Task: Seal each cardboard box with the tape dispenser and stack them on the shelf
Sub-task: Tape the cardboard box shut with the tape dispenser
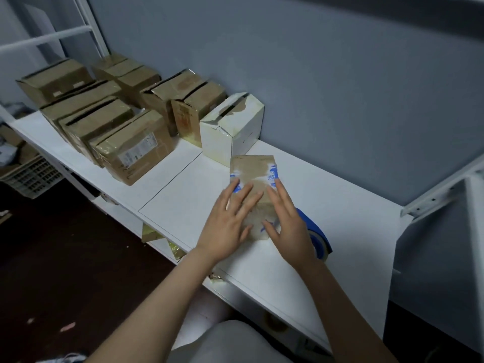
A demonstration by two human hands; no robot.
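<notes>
both hands lie flat with fingers straight and spread, gripping nothing. the left hand (227,218) presses on the near left part of the small brown box (252,166), and the right hand (288,221) presses on its near right edge. they seem to be holding the top flaps down.

the box sits on the white shelf (340,205), right in front of the person. its long axis runs away from the body toward the grey wall. its far end, with blue print, shows beyond the fingertips.

the tape dispenser (318,237), blue, lies on the shelf just to the right of the box, partly hidden behind the right hand. the right hand is plainly the nearer one, so a short sideways reach would take it while the left hand pins the flaps. the tape would then likely run along that long axis.

counted: two hands, one box under them, one dispenser. just beyond the box stands one white box (235,127) with a torn top. further left is a cluster of brown boxes (136,148), about seven as far as i can tell, some of them with dark gaps between their top flaps.
</notes>
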